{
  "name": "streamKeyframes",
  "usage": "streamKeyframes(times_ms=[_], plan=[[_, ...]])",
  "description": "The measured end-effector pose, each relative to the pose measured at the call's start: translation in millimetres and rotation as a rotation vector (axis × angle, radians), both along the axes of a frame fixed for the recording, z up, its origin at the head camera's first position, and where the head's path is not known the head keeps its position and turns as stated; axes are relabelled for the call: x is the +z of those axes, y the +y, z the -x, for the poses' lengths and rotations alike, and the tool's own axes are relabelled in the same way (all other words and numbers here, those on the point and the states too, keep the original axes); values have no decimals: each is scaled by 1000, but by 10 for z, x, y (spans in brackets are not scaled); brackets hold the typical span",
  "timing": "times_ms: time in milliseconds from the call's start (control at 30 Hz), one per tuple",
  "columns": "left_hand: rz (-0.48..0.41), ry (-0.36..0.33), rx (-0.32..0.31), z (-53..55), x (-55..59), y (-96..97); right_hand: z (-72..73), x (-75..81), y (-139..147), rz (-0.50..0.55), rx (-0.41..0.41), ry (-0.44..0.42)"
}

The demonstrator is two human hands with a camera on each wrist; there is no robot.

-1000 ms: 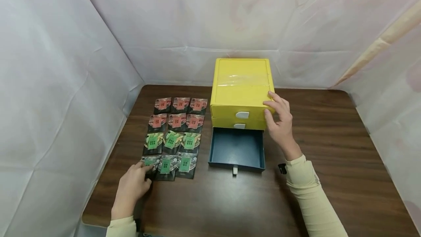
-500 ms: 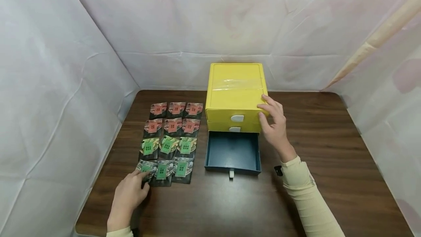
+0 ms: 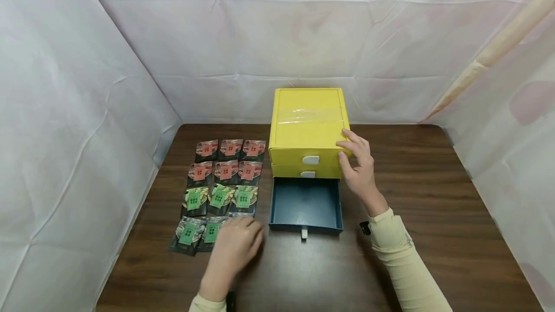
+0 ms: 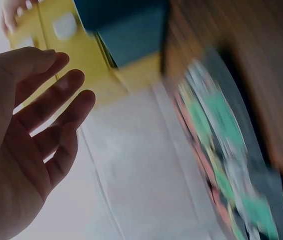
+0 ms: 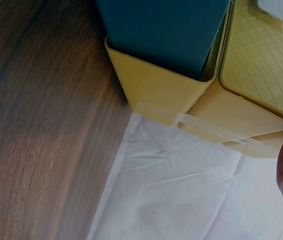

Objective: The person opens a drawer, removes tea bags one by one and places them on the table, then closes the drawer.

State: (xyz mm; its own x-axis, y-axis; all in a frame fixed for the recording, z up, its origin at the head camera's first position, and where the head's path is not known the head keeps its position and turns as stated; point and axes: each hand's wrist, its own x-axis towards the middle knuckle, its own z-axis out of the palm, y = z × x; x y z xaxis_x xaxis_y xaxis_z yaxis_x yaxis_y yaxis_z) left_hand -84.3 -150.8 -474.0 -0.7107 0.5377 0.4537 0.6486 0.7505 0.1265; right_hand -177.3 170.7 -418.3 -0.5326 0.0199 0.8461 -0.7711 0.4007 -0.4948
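In the head view, my left hand (image 3: 236, 244) hovers over the right end of the front row of flat packets, largely covering the black packet (image 3: 241, 214) there. The left wrist view shows that hand (image 4: 36, 120) with loosely bent fingers and nothing in them. A front-left packet with a green label (image 3: 188, 234) lies slightly turned. My right hand (image 3: 361, 170) rests on the right front corner of a yellow drawer box (image 3: 310, 105), fingertips on its top edge and thumb lower down. The box's bottom drawer (image 3: 305, 201), dark blue inside, stands pulled out towards me.
Red-labelled packets (image 3: 206, 149) lie in rows behind the green-labelled packets (image 3: 193, 200), left of the box. Two upper drawers with white tabs (image 3: 310, 160) are closed. White cloth (image 3: 243, 37) hangs behind the brown wooden table (image 3: 412, 172).
My left hand has left the front-left packet and moved right to the row's other end. That packet now sits lower and tilted. My right hand stays on the box; the view has shifted slightly.
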Motion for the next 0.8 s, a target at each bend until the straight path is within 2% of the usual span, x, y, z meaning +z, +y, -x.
streamKeyframes(times_ms=[100,200,300,400,533,600,667,800], plan=[[6,5,-48,-32,-21,212,8,-4,-4,4,-1,10],[34,-7,-70,-83,-62,392,10,-3,-8,10,-4,17],[65,-6,-74,-131,-119,557,11,5,-12,14,-3,17],[87,-5,-52,-175,-178,705,3,9,-14,15,-2,8],[113,-27,26,-218,-231,871,-2,8,-17,18,0,-8],[133,-64,82,-233,-247,945,-4,5,-19,21,-1,-13],[154,-147,151,-241,-251,1015,-5,4,-21,22,-2,-13],[207,-365,301,-228,-280,1124,-11,13,-28,28,-7,-11]])
